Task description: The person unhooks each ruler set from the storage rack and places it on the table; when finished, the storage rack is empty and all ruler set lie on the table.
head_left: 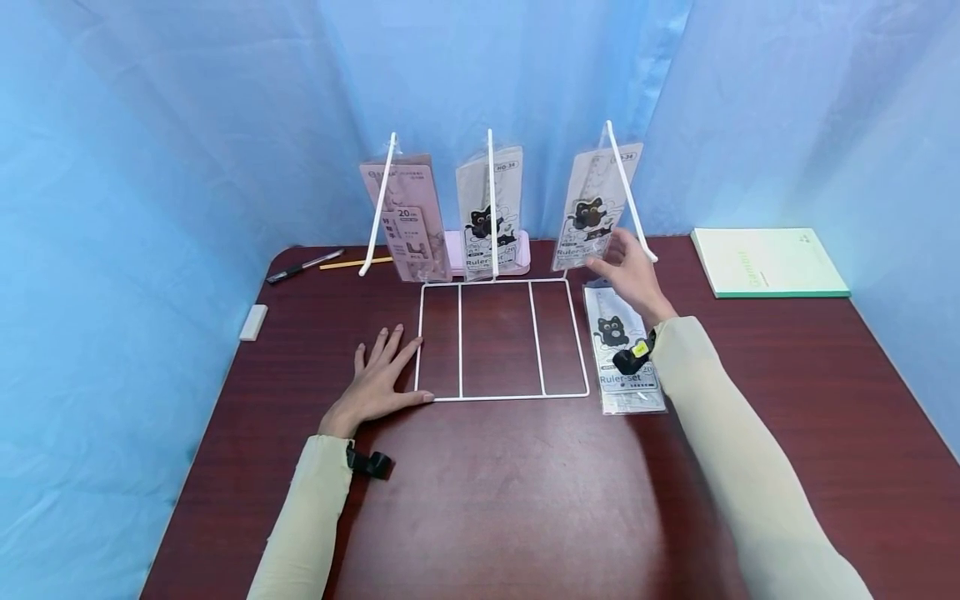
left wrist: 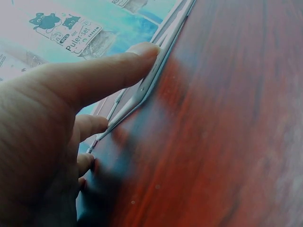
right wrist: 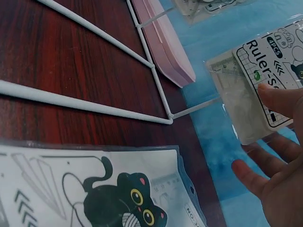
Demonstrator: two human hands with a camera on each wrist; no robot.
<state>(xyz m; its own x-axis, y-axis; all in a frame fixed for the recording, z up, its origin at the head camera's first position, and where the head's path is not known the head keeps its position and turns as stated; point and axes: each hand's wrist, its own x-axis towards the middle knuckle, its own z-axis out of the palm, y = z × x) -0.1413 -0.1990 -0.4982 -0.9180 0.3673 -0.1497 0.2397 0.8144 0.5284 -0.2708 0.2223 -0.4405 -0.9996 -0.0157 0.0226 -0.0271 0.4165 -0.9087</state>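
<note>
The right hand (head_left: 633, 271) pinches the right-hand ruler packet (head_left: 592, 204) by its lower edge, thumb on the front and the other fingers behind it. That packet stands nearly upright under the right hook (head_left: 630, 192) of the white wire rack (head_left: 510, 398), tilted a little; I cannot tell how its top sits on the hook. The left hand (head_left: 378, 383) is spread wide, gripping nothing, with its thumb on the front bar of the base and its fingertips by the left bar. A gap shows between the right-hand packet and the middle ruler packet (head_left: 480, 217); a narrower one separates that from the pink packet (head_left: 412, 208) under the left hook. Another ruler packet (head_left: 611, 358) lies flat just beside the right bar of the base, partly below the right wrist, its near end reaching past the front bar. A pink case (head_left: 517, 254) sits behind the base. A broad stretch of desk (head_left: 510, 492) runs between the two sleeves, and more lies between the flat packet and the right side. Near the back right corner is a notebook (head_left: 772, 262); by the left edge are a pen (head_left: 303, 266), a yellow pencil (head_left: 356, 262) and a white block (head_left: 253, 323).
</note>
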